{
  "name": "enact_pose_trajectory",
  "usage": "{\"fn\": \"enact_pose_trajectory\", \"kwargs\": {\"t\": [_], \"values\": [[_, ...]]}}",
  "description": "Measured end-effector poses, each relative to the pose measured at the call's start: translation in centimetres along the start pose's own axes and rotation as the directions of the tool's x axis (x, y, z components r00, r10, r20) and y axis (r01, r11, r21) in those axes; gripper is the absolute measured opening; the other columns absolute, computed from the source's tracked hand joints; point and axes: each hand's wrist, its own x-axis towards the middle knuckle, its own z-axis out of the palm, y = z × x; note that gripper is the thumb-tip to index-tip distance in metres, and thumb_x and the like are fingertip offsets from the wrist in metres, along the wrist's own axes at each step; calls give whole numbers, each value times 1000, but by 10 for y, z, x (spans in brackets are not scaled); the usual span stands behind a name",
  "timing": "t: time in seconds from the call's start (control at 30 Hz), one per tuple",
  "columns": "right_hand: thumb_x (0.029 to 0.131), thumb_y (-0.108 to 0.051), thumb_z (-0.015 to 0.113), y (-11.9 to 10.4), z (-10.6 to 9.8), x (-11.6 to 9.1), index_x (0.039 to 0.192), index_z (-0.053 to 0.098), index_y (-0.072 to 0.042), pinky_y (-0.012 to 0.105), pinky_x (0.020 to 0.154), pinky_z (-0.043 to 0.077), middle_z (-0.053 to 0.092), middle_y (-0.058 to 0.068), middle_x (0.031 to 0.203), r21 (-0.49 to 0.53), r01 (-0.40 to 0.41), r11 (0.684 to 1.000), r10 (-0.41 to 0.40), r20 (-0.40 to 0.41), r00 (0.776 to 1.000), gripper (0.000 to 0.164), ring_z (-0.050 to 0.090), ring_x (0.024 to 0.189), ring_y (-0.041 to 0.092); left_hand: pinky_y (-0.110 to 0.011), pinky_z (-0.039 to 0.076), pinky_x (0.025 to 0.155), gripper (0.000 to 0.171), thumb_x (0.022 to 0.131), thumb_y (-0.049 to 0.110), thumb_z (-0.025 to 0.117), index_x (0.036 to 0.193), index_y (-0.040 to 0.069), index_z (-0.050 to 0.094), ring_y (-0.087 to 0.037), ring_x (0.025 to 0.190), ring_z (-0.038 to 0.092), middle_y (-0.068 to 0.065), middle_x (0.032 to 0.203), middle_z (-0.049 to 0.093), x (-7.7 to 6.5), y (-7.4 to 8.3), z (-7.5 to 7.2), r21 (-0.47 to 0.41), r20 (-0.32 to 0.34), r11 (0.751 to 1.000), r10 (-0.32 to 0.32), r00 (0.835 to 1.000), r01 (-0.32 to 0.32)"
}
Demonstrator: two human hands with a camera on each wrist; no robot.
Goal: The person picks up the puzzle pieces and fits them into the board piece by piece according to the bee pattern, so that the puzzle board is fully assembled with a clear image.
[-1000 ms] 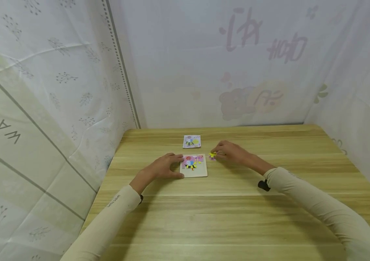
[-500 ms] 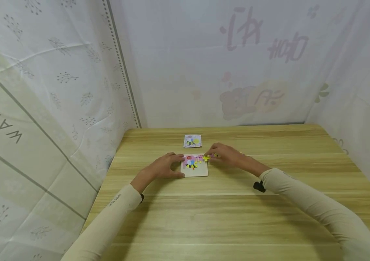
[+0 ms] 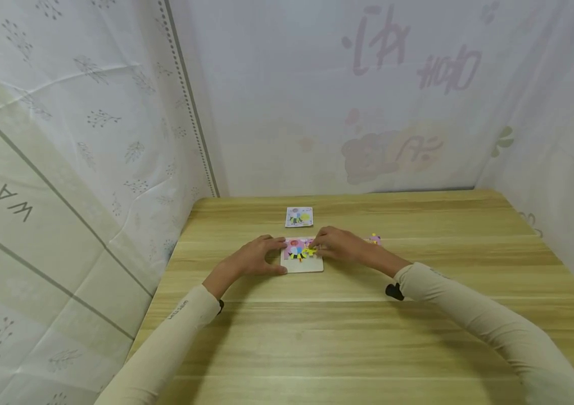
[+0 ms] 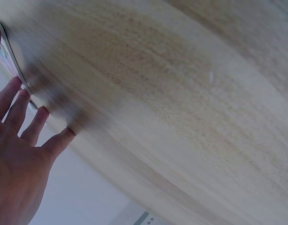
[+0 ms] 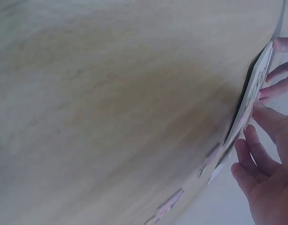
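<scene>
A small square jigsaw board (image 3: 303, 268), partly filled with a bee picture, lies on the table in the head view. My left hand (image 3: 253, 256) rests along its left side, index fingertip and thumb touching the edge; in the left wrist view the fingers (image 4: 36, 125) are spread and fairly straight. Over the board's right part, my right hand (image 3: 339, 245) pinches a yellow jigsaw piece (image 3: 310, 252) against the picture. Fingertips hide part of that piece. The right wrist view shows my right hand (image 5: 270, 164) at the board's edge (image 5: 242, 108), with thumb and index finger together.
Behind the board lies a picture card (image 3: 299, 217) with the bee design. Loose pink and yellow jigsaw pieces (image 3: 375, 240) lie to the right, partly behind my right wrist; the right wrist view shows two loose pieces (image 5: 167, 204). Patterned curtains (image 3: 276, 101) enclose the wooden table (image 3: 287, 343).
My right hand has moved left from beside the board to over it, carrying the yellow jigsaw piece onto the picture. Loose pieces at the right came into view. My left hand has stayed put.
</scene>
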Motion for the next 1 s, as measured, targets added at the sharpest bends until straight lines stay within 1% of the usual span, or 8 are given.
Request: {"fn": "enact_pose_trajectory", "kwargs": {"t": [0.13,0.23,0.37,0.5,0.8,1.0], "values": [[101,-19,71,-3,2,2,122,77,-10,41,95,55,68,10,120,2,-16,1000,16,24,1000,24,63,112,24,-54,35,120,79,90,54,78,154,16,53,-32,149,38,-4,162,44,0,0,0,3,-5,1000,6,1000,-6],[101,-19,71,-4,3,3,123,77,-10,41,95,55,68,10,120,-20,-15,1000,16,36,999,24,62,113,24,-53,34,120,79,90,55,77,154,16,53,-32,149,38,-3,163,43,1,0,0,11,-3,1000,3,1000,-3],[102,-19,70,-4,5,5,123,77,-11,41,95,55,68,10,120,-36,-12,999,13,45,999,24,62,112,25,-52,33,121,79,90,55,77,155,18,52,-31,150,37,-1,163,42,2,-2,0,17,1,1000,-3,1000,3],[102,-19,70,-3,8,7,123,77,-11,41,94,56,68,10,119,-37,-16,999,17,48,999,24,62,111,24,-53,33,121,79,90,55,78,154,17,52,-32,150,36,-1,163,42,2,-2,1,9,3,1000,-6,1000,6],[102,-20,70,-4,9,6,123,77,-11,40,93,56,68,9,118,-39,-19,999,21,43,999,24,62,110,23,-56,33,120,79,90,54,77,154,15,52,-34,150,36,-3,163,43,1,0,-1,2,3,1000,-6,1000,6],[102,-21,70,0,8,1,122,77,-10,40,93,56,67,8,120,-5,0,1000,0,2,1000,24,62,112,22,-56,33,120,79,90,54,78,155,16,52,-34,151,35,-3,163,43,2,-1,-1,4,6,1000,-8,1000,7]]}}
